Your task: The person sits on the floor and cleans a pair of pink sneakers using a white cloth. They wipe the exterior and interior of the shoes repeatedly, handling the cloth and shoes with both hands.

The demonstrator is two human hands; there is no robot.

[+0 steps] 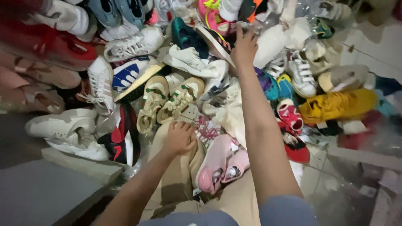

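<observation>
Cream shoes: paired, mid-pile
Left hand: fisted, empty, just below them
Right hand: open, touching black striped shoe beyond

Clear plastic bags right of shoes.

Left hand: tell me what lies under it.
The left hand rests, fingers curled, on tan fabric beside a pink shoe. Anything beneath the palm is hidden.
</observation>
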